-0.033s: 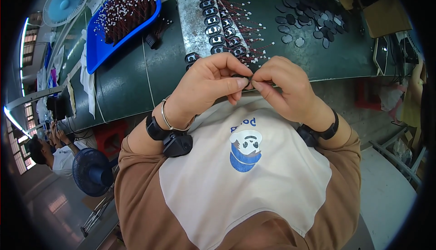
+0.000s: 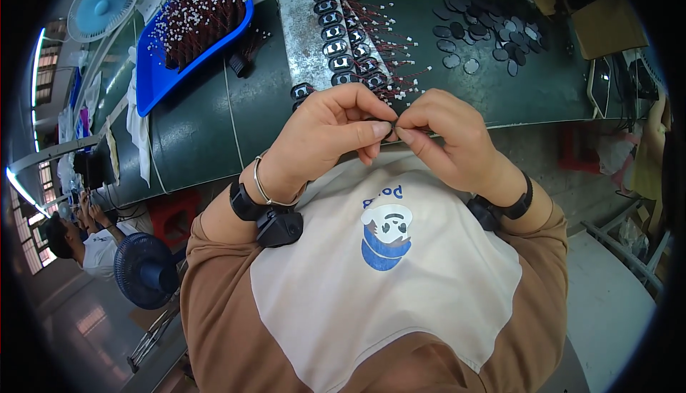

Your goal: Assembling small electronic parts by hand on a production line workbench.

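Close in front of my chest, at the near edge of the table, both hands meet fingertip to fingertip. My left hand (image 2: 329,130) is closed, with a small black part (image 2: 389,133) pinched between thumb and fingers; most of it is hidden. Against its right side, my right hand (image 2: 454,127) pinches thumb to forefinger; what lies between those tips is too small to make out. Just beyond my hands, a metal plate (image 2: 302,36) bears rows of black oval parts (image 2: 334,33). Thin red and black wires with white connectors (image 2: 409,38) trail from them to the right.
A blue tray (image 2: 145,86) of wired parts stands at the left, with a small black wired bundle (image 2: 241,63) beside it. Loose dark oval discs (image 2: 493,28) are scattered at the right, near a cardboard box (image 2: 611,28). Fans (image 2: 146,271) and another person (image 2: 96,250) are further left.
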`<state>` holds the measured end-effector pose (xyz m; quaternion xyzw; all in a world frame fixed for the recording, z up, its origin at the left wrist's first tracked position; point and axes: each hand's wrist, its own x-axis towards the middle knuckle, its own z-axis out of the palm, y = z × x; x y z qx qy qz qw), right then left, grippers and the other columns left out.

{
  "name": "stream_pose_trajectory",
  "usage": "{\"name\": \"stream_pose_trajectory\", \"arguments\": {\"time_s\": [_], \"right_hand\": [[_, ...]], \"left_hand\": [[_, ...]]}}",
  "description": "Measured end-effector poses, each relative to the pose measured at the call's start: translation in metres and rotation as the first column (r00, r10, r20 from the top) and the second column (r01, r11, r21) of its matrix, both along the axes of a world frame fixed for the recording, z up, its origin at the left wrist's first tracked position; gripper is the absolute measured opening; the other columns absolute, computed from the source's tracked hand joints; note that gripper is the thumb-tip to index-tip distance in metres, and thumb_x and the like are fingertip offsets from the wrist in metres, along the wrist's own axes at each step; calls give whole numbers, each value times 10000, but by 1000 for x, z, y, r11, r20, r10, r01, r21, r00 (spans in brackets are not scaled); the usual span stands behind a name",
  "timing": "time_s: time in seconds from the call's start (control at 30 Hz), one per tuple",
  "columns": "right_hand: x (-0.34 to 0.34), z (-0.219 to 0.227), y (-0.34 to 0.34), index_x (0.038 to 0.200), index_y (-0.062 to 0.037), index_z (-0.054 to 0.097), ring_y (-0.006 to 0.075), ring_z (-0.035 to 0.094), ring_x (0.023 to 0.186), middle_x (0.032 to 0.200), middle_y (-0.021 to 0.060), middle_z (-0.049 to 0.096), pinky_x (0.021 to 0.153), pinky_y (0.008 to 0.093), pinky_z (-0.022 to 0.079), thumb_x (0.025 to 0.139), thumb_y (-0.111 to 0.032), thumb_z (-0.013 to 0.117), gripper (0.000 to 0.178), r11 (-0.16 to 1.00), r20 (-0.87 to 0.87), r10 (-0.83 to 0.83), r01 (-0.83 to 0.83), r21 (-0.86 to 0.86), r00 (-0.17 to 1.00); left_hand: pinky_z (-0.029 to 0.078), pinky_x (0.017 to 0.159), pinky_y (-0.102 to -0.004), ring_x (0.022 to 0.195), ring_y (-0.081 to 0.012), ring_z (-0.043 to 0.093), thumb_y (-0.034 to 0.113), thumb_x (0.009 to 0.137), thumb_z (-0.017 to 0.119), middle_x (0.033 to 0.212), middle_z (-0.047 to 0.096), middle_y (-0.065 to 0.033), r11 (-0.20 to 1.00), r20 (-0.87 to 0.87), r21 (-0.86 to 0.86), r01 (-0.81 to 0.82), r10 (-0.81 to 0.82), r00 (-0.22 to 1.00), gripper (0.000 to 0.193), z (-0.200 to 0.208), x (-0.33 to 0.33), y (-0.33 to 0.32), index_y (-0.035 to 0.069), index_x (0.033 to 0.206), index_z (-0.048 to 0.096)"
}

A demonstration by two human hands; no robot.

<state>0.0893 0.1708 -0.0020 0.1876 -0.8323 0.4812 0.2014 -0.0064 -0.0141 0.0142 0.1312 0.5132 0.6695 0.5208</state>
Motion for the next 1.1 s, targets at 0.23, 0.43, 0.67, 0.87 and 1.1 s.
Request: {"name": "stream_pose_trajectory", "arguments": {"time_s": [0.23, 0.43, 0.67, 0.87, 1.1], "right_hand": [[5, -3, 1, 854, 8, 577, 156, 533, 684, 786, 80, 568, 621, 261, 422, 820, -18, 605, 52, 962, 329, 114, -22, -271, 937], [2, -5, 2, 859, 6, 579, 155, 530, 715, 812, 75, 560, 641, 261, 420, 826, -44, 608, 66, 942, 405, 166, -23, -335, 899], [-2, 6, 3, 891, -20, 604, 213, 541, 727, 815, 58, 550, 686, 322, 424, 712, -73, 712, 216, 987, -97, -143, 149, 57, 985], [3, 1, 5, 885, -64, 636, 226, 545, 783, 878, 43, 566, 735, 363, 405, 616, -153, 775, 316, 984, -129, -31, 53, 171, 991], [0, 11, 3, 904, -89, 652, 225, 554, 812, 912, 49, 575, 763, 378, 413, 615, -195, 783, 334, 979, -310, -13, 75, 190, 951]], "left_hand": [[475, 587, -204, 646, -83, 569, 19, 852, 583, 821, 617, -49, 1000, -61, -14, 8, -9, 998, 126, -1, 3, 1, -1, 976, 586], [472, 601, -209, 658, -80, 564, 16, 851, 582, 840, 622, -54, 1000, -57, 2, 15, -15, 998, 158, -3, 2, -1, 1, 1007, 569], [490, 624, -217, 703, -129, 598, -22, 831, 591, 895, 643, -113, 1000, -10, -15, 6, -6, 1000, 289, 5, 1, 4, -5, 1103, 494], [518, 668, -257, 761, -148, 620, 21, 851, 589, 931, 637, -122, 996, 68, -42, 74, -71, 995, 256, 7, 0, 0, -14, 1091, 507], [558, 722, -316, 863, -236, 650, 29, 829, 617, 959, 632, -161, 972, 291, 59, 226, -234, 928, 290, -8, -9, -15, -51, 1089, 514]]}}
